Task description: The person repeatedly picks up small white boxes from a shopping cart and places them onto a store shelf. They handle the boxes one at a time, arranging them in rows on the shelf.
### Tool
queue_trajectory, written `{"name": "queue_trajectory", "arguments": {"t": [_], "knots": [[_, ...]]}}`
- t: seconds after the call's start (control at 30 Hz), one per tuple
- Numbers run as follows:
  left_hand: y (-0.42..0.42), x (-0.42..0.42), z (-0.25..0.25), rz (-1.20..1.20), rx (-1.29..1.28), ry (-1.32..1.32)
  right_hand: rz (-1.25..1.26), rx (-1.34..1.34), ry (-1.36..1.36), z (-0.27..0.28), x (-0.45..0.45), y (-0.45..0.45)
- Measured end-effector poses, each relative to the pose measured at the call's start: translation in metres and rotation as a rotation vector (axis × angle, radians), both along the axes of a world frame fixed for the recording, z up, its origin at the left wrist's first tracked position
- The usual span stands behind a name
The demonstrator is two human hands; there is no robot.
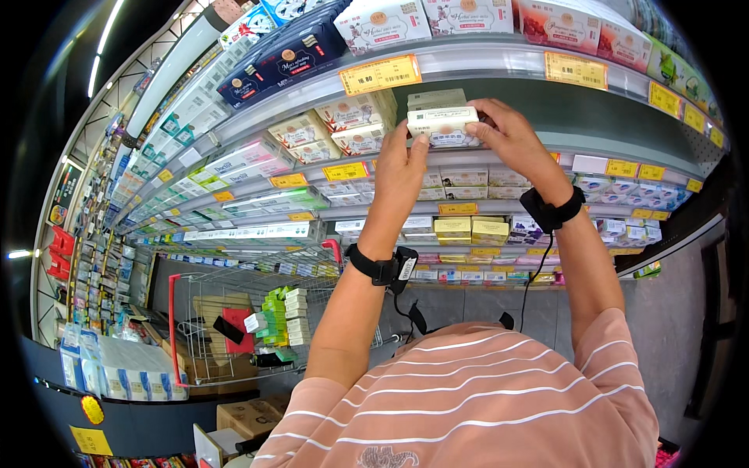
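Observation:
Between my two hands is a white soap box [443, 126] with printing on its faces, just above the front edge of a shelf. My left hand [404, 158] grips the box's left end, thumb on the front. From the other side my right hand [508, 136] holds its right end, with the thumb across the front corner. Right behind it another pale box [436, 99] sits on the same shelf. Stacked soap boxes with a bird print [356, 112] stand just left of my left hand. Each wrist wears a black strap with a small device.
Soap boxes [383, 26] line the shelf above, over yellow price tags [380, 75]. Lower shelves carry more boxes [490, 230]. At the lower left a wire shopping cart [205, 327] with red trim holds green and white boxes [284, 316] and a phone [228, 329].

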State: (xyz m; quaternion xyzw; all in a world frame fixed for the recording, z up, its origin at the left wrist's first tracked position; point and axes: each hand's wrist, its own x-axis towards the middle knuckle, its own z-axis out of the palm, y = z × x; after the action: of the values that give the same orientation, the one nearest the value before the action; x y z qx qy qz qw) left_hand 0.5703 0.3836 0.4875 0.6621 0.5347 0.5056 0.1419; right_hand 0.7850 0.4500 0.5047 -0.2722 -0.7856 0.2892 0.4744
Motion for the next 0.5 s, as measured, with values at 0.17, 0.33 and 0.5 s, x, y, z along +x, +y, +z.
{"name": "queue_trajectory", "arguments": {"t": [0.17, 0.33, 0.5], "knots": [[0.007, 0.002, -0.01, 0.0, -0.02, -0.064, -0.08, 0.037, -0.048, -0.014, -0.001, 0.01], [0.002, 0.007, -0.007, 0.093, 0.046, 0.083, -0.093, 0.048, -0.041, -0.015, -0.003, 0.013], [-0.014, 0.025, 0.02, 0.269, 0.354, 0.526, -0.084, 0.058, 0.014, -0.019, -0.007, 0.017]]}}
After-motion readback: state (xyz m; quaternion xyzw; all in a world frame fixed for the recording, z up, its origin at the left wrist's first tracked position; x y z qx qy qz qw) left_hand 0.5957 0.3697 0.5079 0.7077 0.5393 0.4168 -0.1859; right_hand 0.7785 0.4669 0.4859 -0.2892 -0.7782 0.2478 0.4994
